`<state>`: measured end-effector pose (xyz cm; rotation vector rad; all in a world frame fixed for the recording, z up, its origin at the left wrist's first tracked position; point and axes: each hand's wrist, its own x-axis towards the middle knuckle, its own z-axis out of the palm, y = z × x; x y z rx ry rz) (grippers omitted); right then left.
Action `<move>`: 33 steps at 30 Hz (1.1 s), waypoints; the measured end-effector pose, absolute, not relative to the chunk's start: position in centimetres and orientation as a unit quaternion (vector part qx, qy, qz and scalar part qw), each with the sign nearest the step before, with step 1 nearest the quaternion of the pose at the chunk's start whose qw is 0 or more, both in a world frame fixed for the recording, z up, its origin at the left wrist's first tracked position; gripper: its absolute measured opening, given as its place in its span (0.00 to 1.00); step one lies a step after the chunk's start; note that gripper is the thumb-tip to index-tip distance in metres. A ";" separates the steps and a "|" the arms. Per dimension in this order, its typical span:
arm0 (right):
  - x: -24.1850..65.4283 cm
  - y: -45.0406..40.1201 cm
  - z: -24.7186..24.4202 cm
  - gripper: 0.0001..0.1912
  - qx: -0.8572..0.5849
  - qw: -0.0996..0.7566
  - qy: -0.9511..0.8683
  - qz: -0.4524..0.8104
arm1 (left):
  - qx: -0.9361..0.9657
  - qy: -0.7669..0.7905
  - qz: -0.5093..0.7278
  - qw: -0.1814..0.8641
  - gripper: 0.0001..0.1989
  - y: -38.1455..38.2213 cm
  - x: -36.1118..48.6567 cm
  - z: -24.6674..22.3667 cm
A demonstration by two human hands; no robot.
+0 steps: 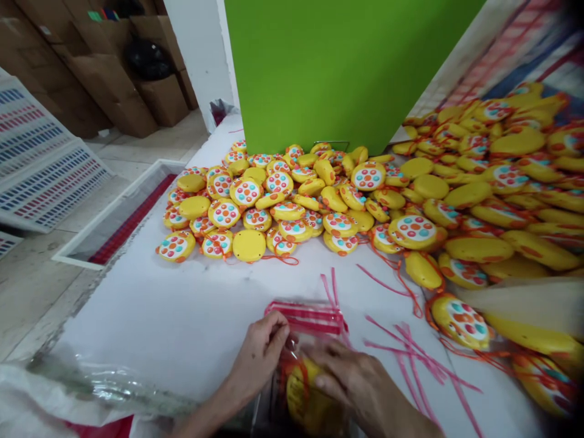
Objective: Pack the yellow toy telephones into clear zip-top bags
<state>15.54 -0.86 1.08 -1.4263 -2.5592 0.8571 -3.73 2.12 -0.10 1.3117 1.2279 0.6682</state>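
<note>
Near the table's front edge, my left hand [264, 344] is closed, thumb and forefinger pinching the edge of a clear plastic bag [269, 401]. A yellow toy [298, 392] with an orange cord lies at the bag, its lower part in shadow. My right hand [360, 377], slightly blurred, curls its fingers over the toy's right side; whether plastic lies between them cannot be made out. Just beyond both hands is a flat clear packet with pink bands [301, 313].
A heap of yellow toys [278, 182] with coloured dots spreads across the table and rises at the right. Pink strips [424, 359] lie at right. A green panel [328, 73] stands behind. Left on the floor are a white crate [82, 252] and cardboard boxes [109, 85].
</note>
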 end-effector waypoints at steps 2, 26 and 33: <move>15.2 -0.5 1.6 0.10 -0.446 0.001 -0.853 0.270 | 0.523 0.514 0.294 0.613 0.12 2.0 -3.7 0.2; 15.6 2.4 0.1 0.08 -0.630 0.253 -0.712 0.180 | 0.614 0.513 0.250 0.546 0.12 1.1 -4.2 0.4; 30.6 -2.1 -1.9 0.13 -0.864 0.076 -0.492 0.070 | 0.504 0.521 0.292 0.624 0.10 1.1 -5.8 -0.9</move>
